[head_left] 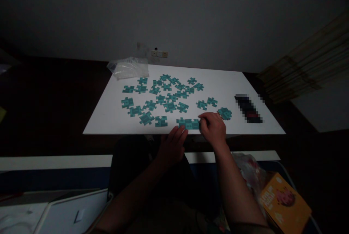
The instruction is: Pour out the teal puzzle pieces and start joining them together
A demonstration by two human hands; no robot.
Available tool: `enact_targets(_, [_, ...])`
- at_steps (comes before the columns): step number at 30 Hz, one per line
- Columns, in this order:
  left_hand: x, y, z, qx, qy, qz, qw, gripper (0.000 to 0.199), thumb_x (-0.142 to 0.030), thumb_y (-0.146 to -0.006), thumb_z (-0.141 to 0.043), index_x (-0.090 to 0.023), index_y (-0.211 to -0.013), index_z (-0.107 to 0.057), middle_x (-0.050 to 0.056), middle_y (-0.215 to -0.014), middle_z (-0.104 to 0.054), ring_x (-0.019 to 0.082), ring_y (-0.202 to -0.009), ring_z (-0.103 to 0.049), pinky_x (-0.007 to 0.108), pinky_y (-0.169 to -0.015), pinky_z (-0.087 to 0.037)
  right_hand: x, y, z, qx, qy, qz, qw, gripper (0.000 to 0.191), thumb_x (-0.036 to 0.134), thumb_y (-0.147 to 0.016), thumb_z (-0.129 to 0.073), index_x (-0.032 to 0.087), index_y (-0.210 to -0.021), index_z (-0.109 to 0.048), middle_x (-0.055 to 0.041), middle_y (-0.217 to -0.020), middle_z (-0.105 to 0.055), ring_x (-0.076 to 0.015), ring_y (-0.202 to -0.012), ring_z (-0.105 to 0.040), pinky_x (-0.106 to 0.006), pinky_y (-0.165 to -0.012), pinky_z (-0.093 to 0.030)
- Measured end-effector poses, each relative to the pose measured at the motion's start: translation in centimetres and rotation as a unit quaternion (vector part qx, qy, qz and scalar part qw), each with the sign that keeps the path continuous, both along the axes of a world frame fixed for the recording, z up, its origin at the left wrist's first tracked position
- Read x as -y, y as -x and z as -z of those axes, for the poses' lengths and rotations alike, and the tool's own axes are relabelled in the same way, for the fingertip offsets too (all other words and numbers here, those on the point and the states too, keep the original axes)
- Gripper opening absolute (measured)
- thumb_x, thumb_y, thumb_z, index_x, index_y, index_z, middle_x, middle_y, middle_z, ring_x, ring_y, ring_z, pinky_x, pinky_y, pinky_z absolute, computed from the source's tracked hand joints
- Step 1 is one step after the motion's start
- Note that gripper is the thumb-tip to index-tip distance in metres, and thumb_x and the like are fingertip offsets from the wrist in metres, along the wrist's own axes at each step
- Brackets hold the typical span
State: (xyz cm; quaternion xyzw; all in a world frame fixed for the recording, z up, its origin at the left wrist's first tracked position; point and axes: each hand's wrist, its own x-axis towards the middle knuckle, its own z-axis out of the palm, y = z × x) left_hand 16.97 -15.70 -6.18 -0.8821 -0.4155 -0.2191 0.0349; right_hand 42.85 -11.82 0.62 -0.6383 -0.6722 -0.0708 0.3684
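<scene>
Several teal jigsaw pieces [160,99] lie scattered, loose, on a white tabletop [109,117]. Near the front edge, a short row of joined teal pieces [188,123] lies flat. My right hand [212,128] sits at the row's right end, its thumb and fingers pinched on the end piece. My left hand [173,146] is at the row's lower left, fingers spread, with its fingertips near or on the edge. A separate teal piece [224,113] lies just past my right hand.
A crumpled clear plastic bag [128,67] lies at the table's far left corner. A dark, blurred-out object [248,108] lies at the right. An orange illustrated book [285,203] and a plastic bag [249,172] sit low on my right. A white board [73,212] lies low on my left.
</scene>
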Motion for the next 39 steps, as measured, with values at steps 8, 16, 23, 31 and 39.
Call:
enact_targets(8, [-0.04, -0.10, 0.17, 0.005, -0.005, 0.001, 1.000, 0.079, -0.025, -0.103, -0.078, -0.032, -0.182, -0.069, 0.009, -0.183, -0.073, 0.037, -0.167, -0.067, 0.054, -0.119, -0.059, -0.10, -0.09, 0.19, 0.004, -0.013, -0.006, 1.000, 0.019, 0.019, -0.102, -0.065, 0.031, -0.102, -0.080, -0.0067, -0.101, -0.090, -0.0348, -0.096, -0.080, -0.050, -0.090, -0.061])
enact_targets(16, [0.00, -0.03, 0.07, -0.004, 0.001, 0.000, 1.000, 0.076, -0.025, -0.106, -0.075, -0.034, -0.182, -0.069, 0.007, -0.184, -0.072, 0.037, -0.168, -0.067, 0.055, -0.119, -0.060, -0.03, 0.01, 0.01, 0.002, -0.006, -0.003, 1.000, 0.019, 0.018, -0.102, -0.065, 0.032, -0.103, -0.078, -0.0061, -0.101, -0.090, -0.0348, -0.098, -0.080, -0.051, -0.092, -0.062])
enact_targets(23, [-0.01, -0.11, 0.46, 0.000, 0.012, 0.000, 1.000, 0.081, -0.026, -0.103, -0.080, -0.035, -0.183, -0.068, 0.008, -0.185, -0.071, 0.038, -0.169, -0.065, 0.056, -0.124, -0.060, -0.04, 0.00, -0.09, -0.001, 0.000, -0.002, 1.000, 0.019, 0.018, -0.100, -0.065, 0.032, -0.102, -0.078, -0.0064, -0.101, -0.090, -0.0351, -0.098, -0.081, -0.051, -0.093, -0.062])
enact_targets(31, [0.00, 0.00, 0.31, 0.002, 0.006, 0.007, 1.000, 0.077, -0.026, -0.106, -0.075, -0.032, -0.183, -0.067, 0.009, -0.184, -0.072, 0.038, -0.168, -0.067, 0.056, -0.123, -0.061, 0.06, 0.07, -0.19, -0.003, 0.001, 0.000, 1.000, 0.019, 0.019, -0.102, -0.065, 0.032, -0.103, -0.079, -0.0069, -0.101, -0.090, -0.0356, -0.098, -0.081, -0.051, -0.092, -0.062])
enact_targets(39, [0.08, -0.09, 0.32, -0.011, 0.016, -0.004, 1.000, 0.081, -0.026, -0.104, -0.076, -0.036, -0.184, -0.067, 0.007, -0.185, -0.071, 0.038, -0.170, -0.065, 0.055, -0.120, -0.060, -0.06, -0.15, -0.01, 0.003, -0.003, -0.007, 1.000, 0.018, 0.021, -0.102, -0.065, 0.032, -0.103, -0.079, -0.0065, -0.101, -0.090, -0.0357, -0.097, -0.081, -0.052, -0.092, -0.062])
